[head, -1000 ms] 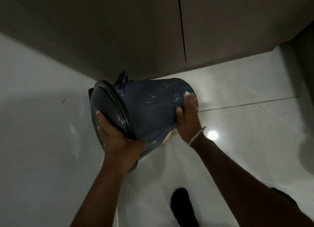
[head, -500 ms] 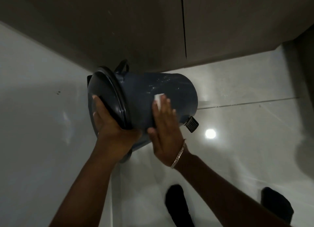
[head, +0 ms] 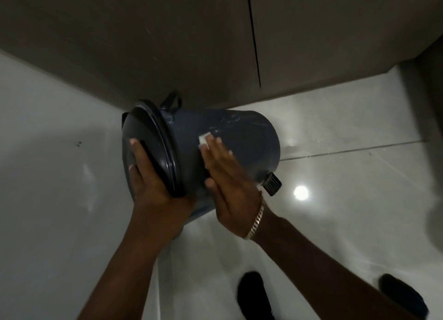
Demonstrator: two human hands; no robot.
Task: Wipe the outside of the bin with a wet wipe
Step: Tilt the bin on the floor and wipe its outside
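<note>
A dark blue pedal bin [head: 244, 137] is held tipped on its side above the floor, its black lid [head: 153, 147] facing left and its foot pedal [head: 272, 183] at the lower right. My left hand [head: 153, 190] grips the lid rim and the bin's lower edge. My right hand [head: 227, 183] lies flat on the bin's side wall, pressing a white wet wipe [head: 204, 139] under the fingertips; only a corner of the wipe shows. Wet streaks mark the upper wall.
Brown cabinet doors [head: 191, 44] stand right behind the bin, with a seam between them. The floor is glossy pale tile [head: 347, 176] with a light reflection. My two dark shoes [head: 254, 295] are at the bottom edge.
My right hand slid with the wipe from the bin's base end towards the lid, now lying flat on the wall. The pedal has come into view. My left hand keeps its grip.
</note>
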